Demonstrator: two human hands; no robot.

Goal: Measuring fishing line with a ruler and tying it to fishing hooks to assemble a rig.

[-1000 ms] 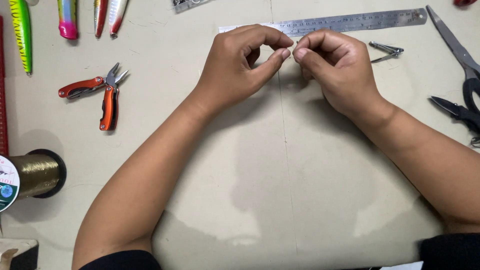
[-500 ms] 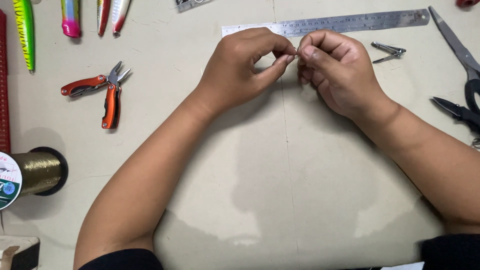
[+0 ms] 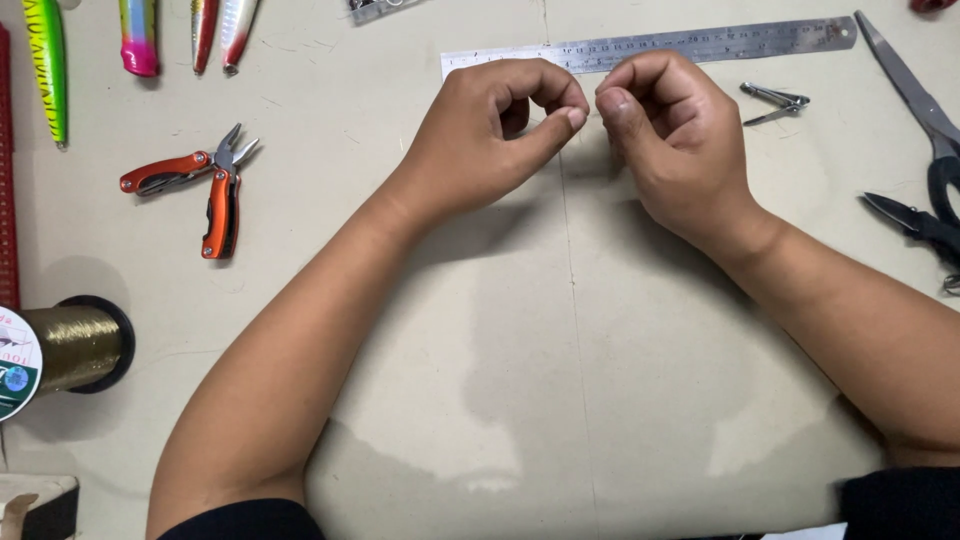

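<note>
2 hands pinching something tiny, just below the steel ruler.

Fingers [image 3: 572,117] of the left hand [image 3: 490,135] are curled in, thumb tip pressed to forefinger, and the right hand [image 3: 672,135] mirrors it, thumb pad almost touching the left's; whatever sits in the pinch is too small to make out, perhaps fine line, so I cannot tell what they hold. Judging by that grip, it is light, thin and slippery, best taken right at the fingertips. Both hands hover over the matte beige worktop [image 3: 560,400]. Just behind lies a long flat steel ruler [image 3: 650,45], a small metal nail clipper [image 3: 774,101] to the right, dark-handled scissors [image 3: 925,130] beyond. Out left: orange-handled folding pliers [image 3: 200,185], glossy painted fishing lures [image 3: 140,35], a spool of golden thread [image 3: 70,348].
</note>
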